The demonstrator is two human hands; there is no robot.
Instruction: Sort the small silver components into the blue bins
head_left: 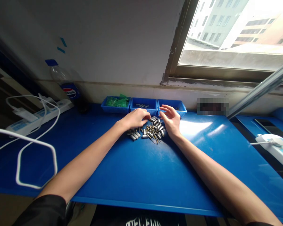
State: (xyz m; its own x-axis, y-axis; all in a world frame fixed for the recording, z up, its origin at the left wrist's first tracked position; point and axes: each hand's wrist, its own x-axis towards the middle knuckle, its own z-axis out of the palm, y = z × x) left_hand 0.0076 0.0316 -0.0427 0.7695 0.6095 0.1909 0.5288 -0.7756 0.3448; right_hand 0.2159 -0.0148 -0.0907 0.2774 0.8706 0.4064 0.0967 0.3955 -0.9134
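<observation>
A loose pile of small metal parts (152, 130), silver cylinders mixed with thin brass-coloured pins, lies on the blue table. My left hand (138, 118) is at the pile's upper left, just in front of the middle blue bin (144, 110). Its fingers are curled together, and whatever they hold is hidden. On the pile's right side is my right hand (171, 121), its fingers spread apart and nothing visible in them. Those fingers overlap the front of the right blue bin (182, 110). A few silver pieces lie in the middle bin.
Green plastic pieces fill the left blue bin (105, 108). A cola bottle (69, 89) stands by the wall, beside a white power strip (21, 121) with looping white cables (54, 153). Another power strip (279, 150) and a metal bar (261, 88) are at the right.
</observation>
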